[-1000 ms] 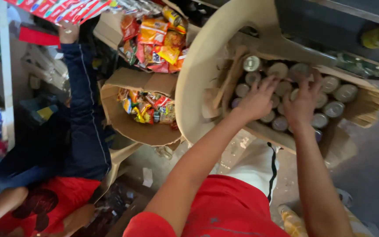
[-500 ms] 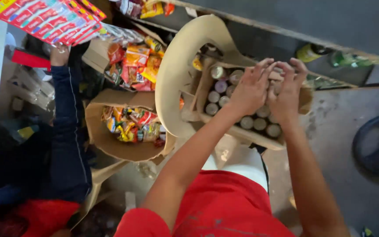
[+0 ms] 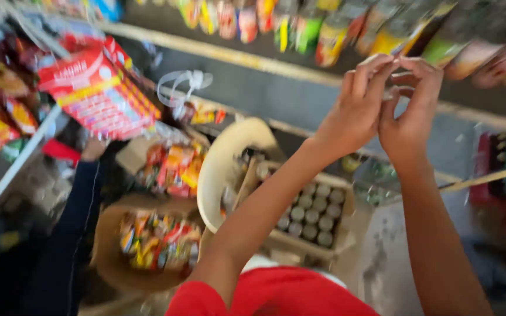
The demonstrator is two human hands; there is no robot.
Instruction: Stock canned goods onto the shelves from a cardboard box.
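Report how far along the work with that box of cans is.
Done: the cardboard box sits open on the cream plastic chair, cans in rows.
In hand: left hand and right hand are raised together, fingertips touching; whatever they pinch is too blurred to tell.
Left: the rows look nearly full.

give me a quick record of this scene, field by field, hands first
left hand: left hand raised, fingertips meeting those of the other hand
right hand: right hand raised, fingers curled toward the left
held item: too small and blurred to tell
below hands: cardboard box of cans on a cream plastic chair
nearby: two open boxes of snack packets, one behind the other
overhead: row of hanging snack packets
other person: dark sleeve reaching up at left
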